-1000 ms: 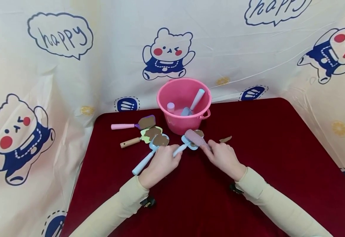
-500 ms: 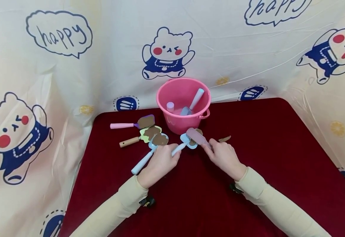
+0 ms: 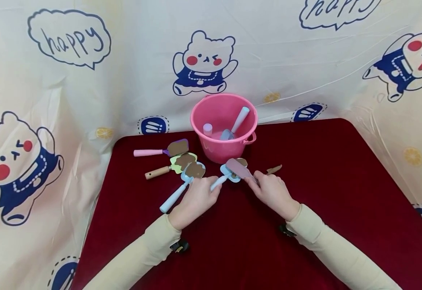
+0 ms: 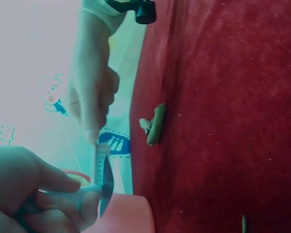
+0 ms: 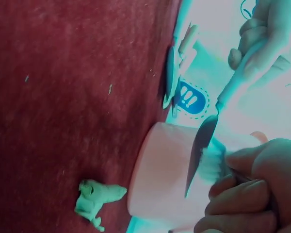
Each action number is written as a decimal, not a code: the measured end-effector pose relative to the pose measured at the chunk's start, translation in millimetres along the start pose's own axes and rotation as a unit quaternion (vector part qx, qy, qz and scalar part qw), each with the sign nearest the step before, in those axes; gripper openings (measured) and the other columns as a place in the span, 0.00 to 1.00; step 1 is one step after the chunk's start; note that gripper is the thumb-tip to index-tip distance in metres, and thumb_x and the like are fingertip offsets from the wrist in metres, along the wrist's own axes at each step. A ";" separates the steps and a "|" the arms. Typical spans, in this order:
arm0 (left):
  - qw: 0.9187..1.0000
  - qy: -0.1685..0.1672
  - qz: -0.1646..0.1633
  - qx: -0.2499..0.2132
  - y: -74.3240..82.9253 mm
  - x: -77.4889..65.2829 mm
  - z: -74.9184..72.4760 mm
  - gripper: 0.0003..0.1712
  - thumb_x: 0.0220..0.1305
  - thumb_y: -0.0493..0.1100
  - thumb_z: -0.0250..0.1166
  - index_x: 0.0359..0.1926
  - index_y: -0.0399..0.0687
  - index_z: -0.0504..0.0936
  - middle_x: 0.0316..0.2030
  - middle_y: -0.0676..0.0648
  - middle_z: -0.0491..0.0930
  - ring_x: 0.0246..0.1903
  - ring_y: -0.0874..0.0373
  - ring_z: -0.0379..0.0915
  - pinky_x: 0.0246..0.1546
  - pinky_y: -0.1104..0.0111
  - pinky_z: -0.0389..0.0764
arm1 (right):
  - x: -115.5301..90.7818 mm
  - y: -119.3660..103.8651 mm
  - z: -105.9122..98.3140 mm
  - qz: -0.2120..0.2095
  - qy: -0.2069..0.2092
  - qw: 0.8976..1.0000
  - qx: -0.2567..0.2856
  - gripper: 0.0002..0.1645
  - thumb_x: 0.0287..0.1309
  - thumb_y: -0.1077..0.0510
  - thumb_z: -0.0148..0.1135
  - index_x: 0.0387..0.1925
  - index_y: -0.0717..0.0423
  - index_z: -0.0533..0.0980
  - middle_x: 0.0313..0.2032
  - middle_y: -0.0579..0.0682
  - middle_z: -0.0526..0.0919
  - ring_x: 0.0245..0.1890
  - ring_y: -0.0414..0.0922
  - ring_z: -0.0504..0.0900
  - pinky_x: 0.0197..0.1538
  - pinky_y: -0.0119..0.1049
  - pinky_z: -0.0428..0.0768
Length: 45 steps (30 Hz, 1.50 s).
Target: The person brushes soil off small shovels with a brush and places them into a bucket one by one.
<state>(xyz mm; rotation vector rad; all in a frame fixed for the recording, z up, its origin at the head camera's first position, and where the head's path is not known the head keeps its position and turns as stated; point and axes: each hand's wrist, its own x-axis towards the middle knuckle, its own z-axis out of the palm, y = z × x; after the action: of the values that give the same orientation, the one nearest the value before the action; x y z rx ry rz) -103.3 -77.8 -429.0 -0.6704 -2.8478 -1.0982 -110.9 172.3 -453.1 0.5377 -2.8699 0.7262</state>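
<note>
One pink bucket (image 3: 221,151) is standing farthest off; nearer, fingers curled, the left hand (image 3: 197,198) is gripping a blue shovel (image 3: 222,179), the right hand (image 3: 273,193) a brush (image 3: 236,168). The shovel is slanting away rightward, its blade (image 3: 235,180) lying between and ahead of them, neither clearly nearer; the brush is slanting leftward, bristles touching that blade.

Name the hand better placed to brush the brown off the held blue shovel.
Probably the right hand: it grips the pink brush, bristles against the blue shovel, while the left hand holds that shovel's handle.
</note>
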 end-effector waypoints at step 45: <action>1.000 -0.013 -0.020 0.003 1.1 -1.8 -2.5 0.04 0.69 0.36 0.68 0.39 0.39 0.82 0.18 0.54 0.68 0.15 0.64 0.62 0.20 0.71 0.68 | 2.6 4.5 -9.0 -0.004 0.030 0.999 -0.015 0.22 0.72 0.52 0.64 0.24 0.54 0.67 0.13 0.44 0.63 0.10 0.39 0.60 0.14 0.33 0.62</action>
<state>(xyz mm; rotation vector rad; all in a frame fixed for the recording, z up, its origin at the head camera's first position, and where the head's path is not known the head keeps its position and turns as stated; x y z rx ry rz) -101.6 -79.3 -426.7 -0.6333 -2.8971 -1.0948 -114.6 179.6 -446.6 0.5129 -2.8168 0.6852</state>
